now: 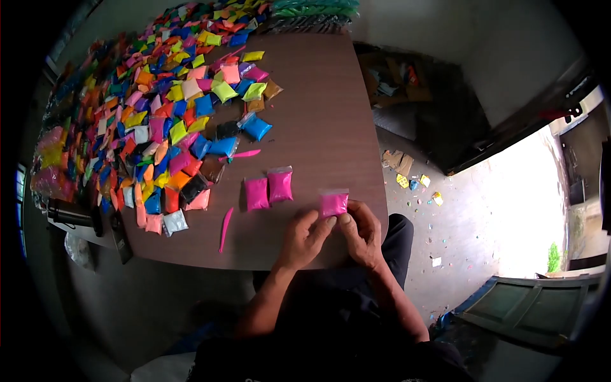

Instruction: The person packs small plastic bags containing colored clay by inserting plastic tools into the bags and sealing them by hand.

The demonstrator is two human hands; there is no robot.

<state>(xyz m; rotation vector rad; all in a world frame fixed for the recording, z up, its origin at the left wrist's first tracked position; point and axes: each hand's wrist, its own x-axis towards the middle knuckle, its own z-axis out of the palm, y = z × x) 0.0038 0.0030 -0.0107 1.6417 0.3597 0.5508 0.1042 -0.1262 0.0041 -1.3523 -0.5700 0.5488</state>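
A small clear packet with bright pink filling point(334, 204) is held up over the front right of the table. My left hand point(301, 242) grips its lower left edge, thumb at the bottom. On the other side my right hand point(363, 237) pinches the lower right corner, its fingers curled behind the packet. Left of my hands, two similar pink packets point(280, 185) lie side by side on the brown table point(312, 114). A pink plastic knife point(226, 230) rests near the front edge, left of my left hand.
A large heap of multicoloured packets point(153, 121) covers the table's left side. Another pink plastic knife point(247, 153) lies by the heap. A dark cylinder point(70, 213) is at the left edge. Green bags point(315, 7) are stacked at the back; scraps point(402, 181) litter the floor.
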